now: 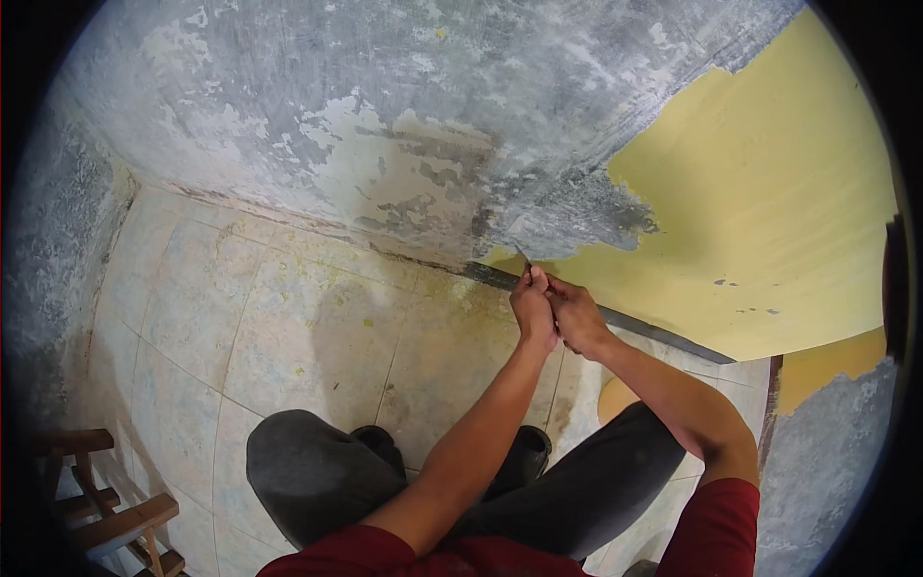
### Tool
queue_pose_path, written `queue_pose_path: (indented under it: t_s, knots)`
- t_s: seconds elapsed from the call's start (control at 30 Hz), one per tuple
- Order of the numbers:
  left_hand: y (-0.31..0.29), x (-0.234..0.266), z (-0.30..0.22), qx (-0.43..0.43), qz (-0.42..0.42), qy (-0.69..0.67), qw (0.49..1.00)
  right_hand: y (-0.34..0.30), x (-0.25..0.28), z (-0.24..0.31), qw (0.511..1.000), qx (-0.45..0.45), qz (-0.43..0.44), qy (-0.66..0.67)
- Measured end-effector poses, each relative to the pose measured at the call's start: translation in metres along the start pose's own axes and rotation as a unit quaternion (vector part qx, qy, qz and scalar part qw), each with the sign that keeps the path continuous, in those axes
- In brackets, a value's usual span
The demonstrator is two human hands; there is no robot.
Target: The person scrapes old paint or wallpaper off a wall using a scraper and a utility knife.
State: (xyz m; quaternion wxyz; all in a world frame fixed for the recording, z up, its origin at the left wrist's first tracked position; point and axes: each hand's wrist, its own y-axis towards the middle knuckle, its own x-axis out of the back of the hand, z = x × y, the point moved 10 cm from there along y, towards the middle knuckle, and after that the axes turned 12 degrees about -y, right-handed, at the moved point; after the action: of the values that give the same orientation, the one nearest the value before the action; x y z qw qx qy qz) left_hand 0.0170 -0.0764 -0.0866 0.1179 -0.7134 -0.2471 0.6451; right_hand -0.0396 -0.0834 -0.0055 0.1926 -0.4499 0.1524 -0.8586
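Scraper with a thin grey metal blade is gripped by the curled left hand and right hand together, its tip beside the ragged edge of yellow wall paint, above a dark grey baseboard.

The person's left hand and right hand meet in front of the body, touching each other, both with fingers curled in a closed grip. The left forearm rises from the lower edge in a long slant up and to the right, the arm reaching well out. The right arm bends sharply at the elbow, its forearm running up and leftward to the wrist. Both forearms are bare. The left knee and right knee are bent and spread apart, the arms reaching forward between them.
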Motion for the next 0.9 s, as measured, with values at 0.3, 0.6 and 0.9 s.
queue_pose_path:
  t_s: [0.3,0.6,0.9]
  knots:
    - [0.020,0.016,0.007,-0.010,0.009,-0.045,0.999,0.012,-0.010,-0.001,1.000,-0.003,0.016,-0.016]
    - [0.027,0.016,0.010,0.042,0.038,-0.125,0.991,0.012,-0.007,0.025,0.993,0.054,-0.035,-0.100]
    - [0.036,0.018,0.005,0.075,0.041,-0.156,0.984,0.022,-0.015,0.033,0.985,0.052,-0.042,-0.159]
